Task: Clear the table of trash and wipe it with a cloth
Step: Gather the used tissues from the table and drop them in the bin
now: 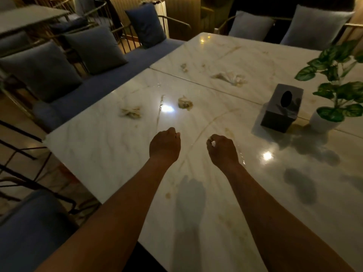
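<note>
Crumpled, stained tissues are scattered over the marble surface (110, 154): one wad (185, 103) and a flatter scrap (131, 112) ahead of the hands, a larger heap (230, 77) and a small bit (183, 67) on the far slab. Nothing looks cleared yet; smears remain and no cloth is visible. The left hand (164, 145) is curled, holding nothing I can see; the right hand (222, 149) is curled too, perhaps pinching a white scrap. A tissue box (280, 108) and potted plant (334, 91) stand on the right.

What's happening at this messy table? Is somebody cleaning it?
A person's left hand and right hand hover with curled fingers over the white marble table; the right seems to pinch a tiny white scrap. Crumpled stained napkins lie across the table beyond both hands. A dark square tissue box and a potted green plant stand on the right. No cloth shows.
</note>
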{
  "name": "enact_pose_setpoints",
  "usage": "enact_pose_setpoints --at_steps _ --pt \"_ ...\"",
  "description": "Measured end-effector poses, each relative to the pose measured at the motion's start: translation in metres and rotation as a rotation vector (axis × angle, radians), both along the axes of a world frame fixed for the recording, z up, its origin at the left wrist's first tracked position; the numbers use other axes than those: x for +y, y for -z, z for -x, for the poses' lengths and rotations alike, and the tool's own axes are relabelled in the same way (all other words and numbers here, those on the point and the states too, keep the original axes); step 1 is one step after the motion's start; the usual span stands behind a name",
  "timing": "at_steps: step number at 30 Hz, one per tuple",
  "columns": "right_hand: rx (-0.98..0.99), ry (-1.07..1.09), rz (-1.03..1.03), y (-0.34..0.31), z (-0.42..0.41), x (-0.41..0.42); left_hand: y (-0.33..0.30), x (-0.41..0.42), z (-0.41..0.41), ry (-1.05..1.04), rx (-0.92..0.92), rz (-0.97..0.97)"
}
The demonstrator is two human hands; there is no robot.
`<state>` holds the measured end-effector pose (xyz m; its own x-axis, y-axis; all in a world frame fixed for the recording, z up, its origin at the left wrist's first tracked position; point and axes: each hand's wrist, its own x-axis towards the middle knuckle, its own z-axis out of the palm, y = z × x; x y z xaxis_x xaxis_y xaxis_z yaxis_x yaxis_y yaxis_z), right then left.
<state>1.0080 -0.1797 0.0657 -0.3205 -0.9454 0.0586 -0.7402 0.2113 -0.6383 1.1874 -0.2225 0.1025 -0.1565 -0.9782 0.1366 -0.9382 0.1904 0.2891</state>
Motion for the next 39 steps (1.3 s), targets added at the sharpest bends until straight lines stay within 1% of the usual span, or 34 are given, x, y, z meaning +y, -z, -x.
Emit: enact_pose_setpoints --at_steps 3,5,9,12,17,19,20,24,28,30,34,37,39 --pt "0.034 0.043 -0.019 0.006 -0.042 -0.043 0.012 -0.049 -0.044 -0.045 -0.003 -0.030" --pt "0.068 0.077 -0.026 0.016 -0.071 -0.076 0.024 -0.091 -0.075 -0.076 0.006 -0.096" --pt "0.115 0.088 -0.046 0.044 -0.126 -0.148 0.049 -0.185 -0.133 -0.137 -0.141 -0.193" --pt "0.137 0.078 -0.067 0.062 -0.160 -0.197 0.070 -0.254 -0.166 -0.174 -0.192 -0.237" --pt "0.136 0.097 -0.096 0.079 -0.176 -0.244 0.097 -0.319 -0.183 -0.132 -0.369 -0.261" --pt "0.140 0.127 -0.119 0.083 -0.173 -0.256 0.113 -0.331 -0.185 -0.118 -0.393 -0.285" --pt "0.141 0.145 -0.126 0.084 -0.169 -0.262 0.119 -0.335 -0.185 -0.100 -0.386 -0.282" --pt "0.176 0.223 -0.125 0.081 -0.144 -0.279 0.134 -0.346 -0.173 0.027 -0.279 -0.152" --pt "0.242 0.335 -0.141 0.074 -0.105 -0.299 0.123 -0.351 -0.137 0.081 -0.141 -0.182" --pt "0.240 0.353 -0.144 0.069 -0.086 -0.314 0.115 -0.355 -0.115 0.117 -0.117 -0.182" --pt "0.220 0.269 -0.231 0.067 -0.059 -0.348 0.097 -0.364 -0.070 0.144 -0.048 -0.161" --pt "0.307 0.117 -0.296 0.080 -0.050 -0.364 0.088 -0.371 -0.040 0.172 0.009 -0.148" --pt "0.332 0.015 -0.316 0.089 -0.048 -0.367 0.083 -0.378 -0.023 0.186 0.034 -0.158"
